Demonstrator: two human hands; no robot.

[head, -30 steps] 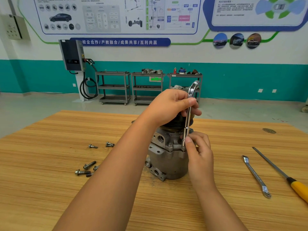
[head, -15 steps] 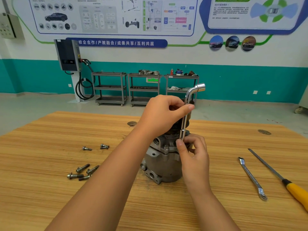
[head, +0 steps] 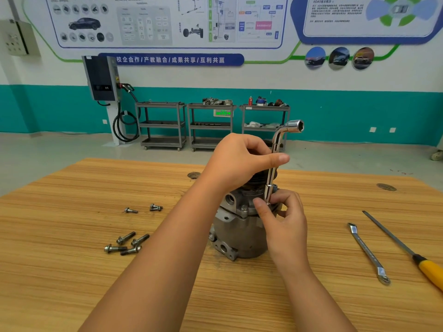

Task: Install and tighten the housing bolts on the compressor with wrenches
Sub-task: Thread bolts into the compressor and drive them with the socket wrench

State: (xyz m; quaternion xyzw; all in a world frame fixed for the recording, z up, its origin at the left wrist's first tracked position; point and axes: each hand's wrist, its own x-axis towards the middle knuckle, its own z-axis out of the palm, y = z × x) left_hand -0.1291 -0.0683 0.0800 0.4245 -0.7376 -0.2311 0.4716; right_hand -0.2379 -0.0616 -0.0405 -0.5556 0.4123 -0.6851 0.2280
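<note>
Starting from the near side of the table (head: 72, 295), we see two bare forearms reaching to the compressor (head: 239, 238), which stands upright near the middle of the tabletop. It is a round grey cast-metal body with a flange near the top, a round port at upper left and drilled lugs at its foot; a dark part on top is mostly hidden. The right hand (head: 285, 226) pinches the lower end of the wrench (head: 270, 178) between thumb and fingers, just at the flange; the tip itself is hidden. One bolt (head: 244, 208) sits already in the flange, just left of this thumb. A little farther, the left hand (head: 239, 161) is closed around the upright shaft, thumb pressed across it. The wrench is shiny and L-shaped; its hexagonal socket end points right above this hand. Left of the compressor lie loose bolts (head: 127, 244) in two small groups. On the right lie a spanner (head: 366, 252) and a screwdriver (head: 429, 269) with yellow handle, not touching. Far behind, three carts (head: 211, 125) stand at a teal wall.
</note>
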